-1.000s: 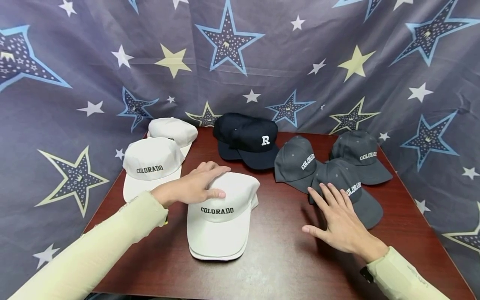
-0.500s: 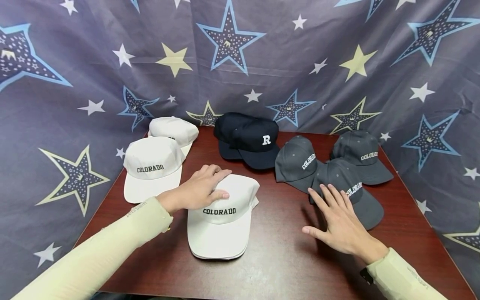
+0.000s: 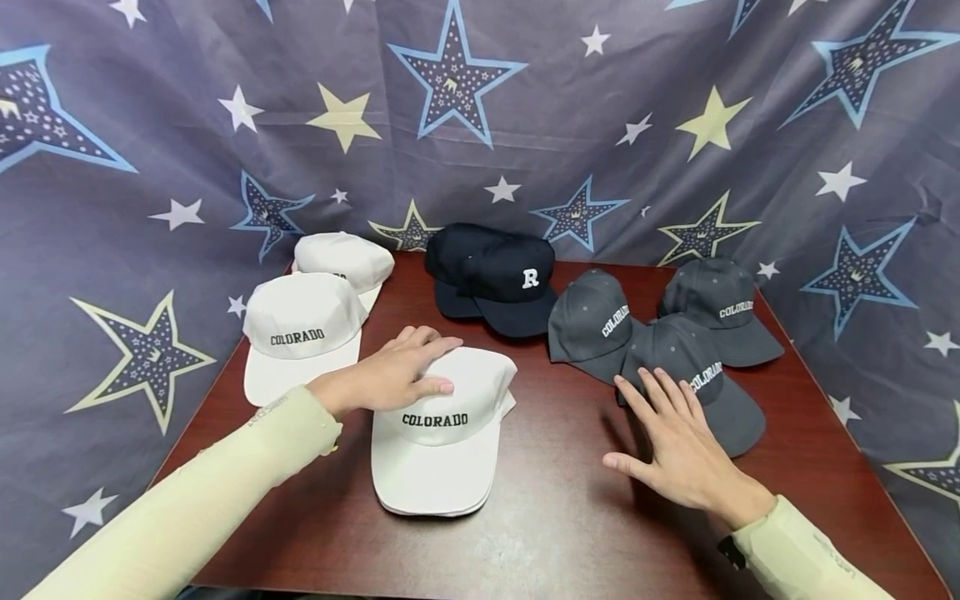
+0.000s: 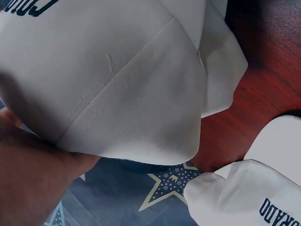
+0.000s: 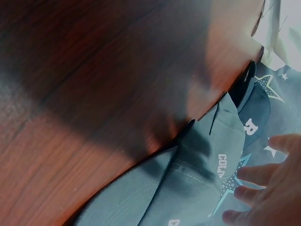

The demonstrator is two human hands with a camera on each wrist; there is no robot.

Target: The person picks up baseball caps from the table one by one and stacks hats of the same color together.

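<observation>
A white baseball cap (image 3: pixel 437 468) lettered COLORADO sits in the front middle, over another white cap whose edges show at its brim and back. My left hand (image 3: pixel 393 371) grips its crown, thumb at the front and fingers over the top. In the left wrist view the white crown (image 4: pixel 127 94) fills much of the picture, with the hand at lower left. My right hand (image 3: pixel 678 450) holds nothing, its fingers spread in front of a dark grey COLORADO cap (image 3: pixel 738 417). Grey caps (image 5: pixel 188 183) also show beside its fingers in the right wrist view.
Two white caps (image 3: pixel 300 321) stand at the back left of the dark red wooden table (image 3: pixel 555 517). Two overlapping navy caps (image 3: pixel 502 271), one marked R, sit at the back middle. More grey caps (image 3: pixel 596 317) lie at the right. A star-patterned cloth (image 3: pixel 600 100) hangs behind.
The upper white cap sits slightly closer over the brim beneath it, with my left hand still on its crown. The right hand has barely moved.
</observation>
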